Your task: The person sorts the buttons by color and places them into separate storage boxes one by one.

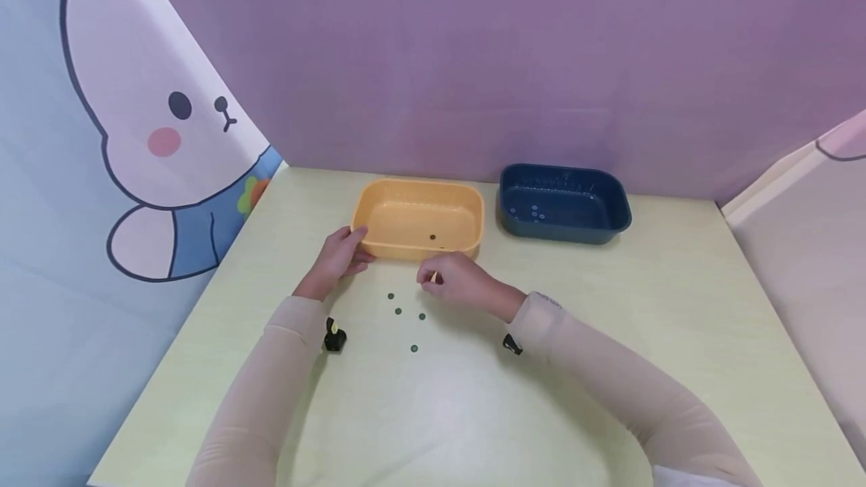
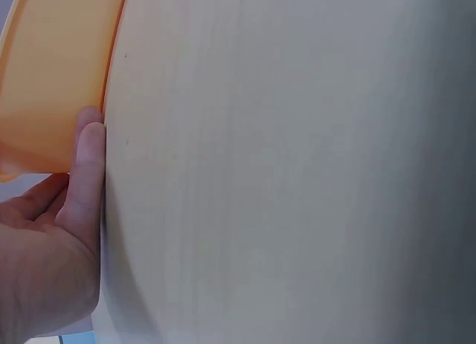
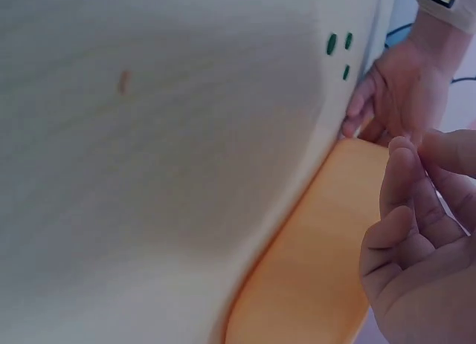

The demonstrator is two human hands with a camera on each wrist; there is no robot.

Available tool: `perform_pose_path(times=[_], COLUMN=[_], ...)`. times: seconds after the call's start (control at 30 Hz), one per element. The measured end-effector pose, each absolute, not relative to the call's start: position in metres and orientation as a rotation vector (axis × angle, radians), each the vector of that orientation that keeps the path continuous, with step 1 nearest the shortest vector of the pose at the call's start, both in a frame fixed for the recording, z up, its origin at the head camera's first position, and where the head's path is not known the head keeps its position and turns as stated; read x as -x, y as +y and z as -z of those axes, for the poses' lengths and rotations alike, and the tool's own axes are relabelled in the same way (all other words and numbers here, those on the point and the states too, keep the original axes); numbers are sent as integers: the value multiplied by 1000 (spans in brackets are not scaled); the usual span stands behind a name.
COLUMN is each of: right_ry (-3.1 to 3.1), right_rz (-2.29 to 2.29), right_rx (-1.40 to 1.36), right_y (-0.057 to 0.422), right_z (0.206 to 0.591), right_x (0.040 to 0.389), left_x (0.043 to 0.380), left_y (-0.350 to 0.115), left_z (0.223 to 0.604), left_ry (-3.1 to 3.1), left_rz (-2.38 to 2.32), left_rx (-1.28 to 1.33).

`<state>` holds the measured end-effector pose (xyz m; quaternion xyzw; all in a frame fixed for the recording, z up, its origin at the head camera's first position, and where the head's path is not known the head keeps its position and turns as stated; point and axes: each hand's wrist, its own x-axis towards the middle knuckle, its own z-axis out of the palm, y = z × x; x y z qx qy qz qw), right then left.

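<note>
At the left front corner of the yellow-orange plastic basin (image 1: 413,252), my left hand (image 1: 338,255) grips the rim, thumb above and fingers below the edge. The left wrist view shows that hand (image 2: 63,225) against the basin's wall (image 2: 59,69). My right hand (image 1: 463,280) is just in front of the basin. In the right wrist view, its thumb and index fingertips (image 3: 403,157) meet; whether anything small is between them is hidden. Several small dark green discs (image 1: 414,349) lie on the table before the basin. Inside it is a dark disc (image 1: 433,237), with another partly hidden by the front rim.
A dark blue basin (image 1: 564,231) stands to the right, with several small discs (image 1: 534,214) on its floor. A purple cloth (image 1: 440,58) hangs behind the pale table (image 1: 433,427). Black wrist cameras (image 1: 334,338) sit at my cuffs.
</note>
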<state>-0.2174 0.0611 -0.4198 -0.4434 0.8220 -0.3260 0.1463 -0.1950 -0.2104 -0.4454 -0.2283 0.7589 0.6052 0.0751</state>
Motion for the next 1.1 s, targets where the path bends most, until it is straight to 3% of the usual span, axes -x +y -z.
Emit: perform_pose_path(times=[0.4,1.1], right_ry=[2337,2422], right_rz=[777,403], right_rx=[1245,1570], right_y=[58,55], right_z=[424,441], right_x=[206,191], left_x=[196,197], left_y=[-211,-212], left_z=[443,447], left_ry=[2268,2275], left_rz=[-1801,-1804], left_rx=[687,694])
